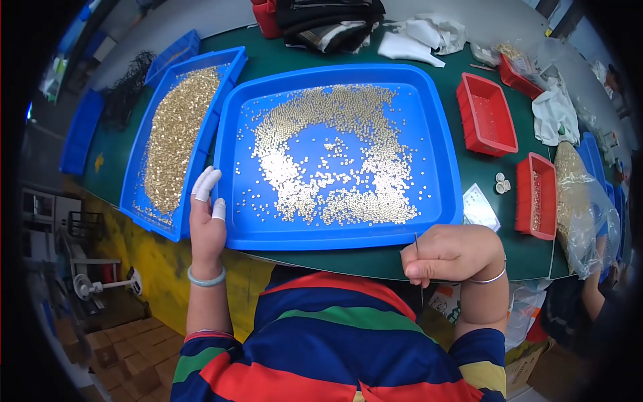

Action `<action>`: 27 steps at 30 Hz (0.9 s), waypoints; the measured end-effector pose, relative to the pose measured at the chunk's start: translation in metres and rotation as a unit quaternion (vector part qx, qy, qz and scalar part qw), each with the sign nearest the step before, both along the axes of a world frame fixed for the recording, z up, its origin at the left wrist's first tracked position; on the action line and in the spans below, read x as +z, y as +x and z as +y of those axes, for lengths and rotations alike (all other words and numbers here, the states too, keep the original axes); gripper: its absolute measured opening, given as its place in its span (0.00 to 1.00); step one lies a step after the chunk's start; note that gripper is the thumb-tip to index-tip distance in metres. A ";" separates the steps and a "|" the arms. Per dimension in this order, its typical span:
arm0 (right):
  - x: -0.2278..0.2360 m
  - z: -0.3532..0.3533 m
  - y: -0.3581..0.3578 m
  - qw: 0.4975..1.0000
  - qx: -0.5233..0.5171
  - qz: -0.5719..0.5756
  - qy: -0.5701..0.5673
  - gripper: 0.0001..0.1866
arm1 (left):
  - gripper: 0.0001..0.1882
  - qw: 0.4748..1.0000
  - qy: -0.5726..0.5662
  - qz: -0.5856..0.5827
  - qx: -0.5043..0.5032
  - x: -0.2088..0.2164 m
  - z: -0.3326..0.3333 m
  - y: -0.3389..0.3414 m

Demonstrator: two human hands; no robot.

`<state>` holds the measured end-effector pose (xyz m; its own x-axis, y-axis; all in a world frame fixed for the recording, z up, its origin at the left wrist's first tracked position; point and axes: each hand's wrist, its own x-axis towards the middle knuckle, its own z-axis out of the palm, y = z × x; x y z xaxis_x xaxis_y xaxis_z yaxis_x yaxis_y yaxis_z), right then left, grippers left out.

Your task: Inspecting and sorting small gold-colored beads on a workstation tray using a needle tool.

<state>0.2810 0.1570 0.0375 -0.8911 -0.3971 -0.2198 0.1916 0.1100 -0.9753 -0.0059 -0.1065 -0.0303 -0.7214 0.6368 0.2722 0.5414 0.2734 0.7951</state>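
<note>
A large blue tray (338, 234) sits in front of me, with many small gold-coloured metal pieces (328, 107) spread in a ring around a thinner middle. At its lower left corner is my left hand (209, 218), open, fingers stretched upward beside the rim. White finger covers sit on its thumb and fingers. My right hand (455, 254) is closed in a pinch just off the tray's lower right corner. Between thumb and fingers it holds a thin pointed metal tool (416, 246) upright; its exact kind cannot be made out.
Left of the tray, a second blue tray (128, 167) holds a thick heap of gold pieces. Two red bins (487, 146) (548, 231) stand at the right, near small white caps (502, 182) and a paper card (479, 208). Dark folded cloth (328, 20) lies at the back.
</note>
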 end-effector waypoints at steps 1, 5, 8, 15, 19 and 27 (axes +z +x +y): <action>0.001 -0.003 0.003 0.999 -0.029 -0.011 0.011 0.17 | 0.26 0.998 -0.030 0.054 -0.018 0.001 -0.007 0.005; 0.004 -0.001 0.010 0.994 -0.104 0.016 0.027 0.17 | 0.25 0.999 -0.014 0.039 -0.020 0.005 -0.023 0.027; 0.006 0.005 0.011 0.988 -0.150 0.008 0.034 0.18 | 0.22 0.999 -0.020 0.030 -0.019 0.008 -0.037 0.046; -0.001 0.020 0.012 0.964 -0.261 0.030 -0.030 0.19 | 0.17 0.972 -0.097 0.169 -0.131 0.051 -0.062 0.065; -0.006 0.023 0.011 0.927 -0.344 0.018 -0.150 0.18 | 0.25 0.926 -0.140 0.171 -0.306 0.075 -0.063 0.052; -0.013 0.036 0.011 0.885 -0.422 0.077 -0.182 0.19 | 0.19 0.862 -0.103 0.235 -0.437 0.064 -0.044 0.063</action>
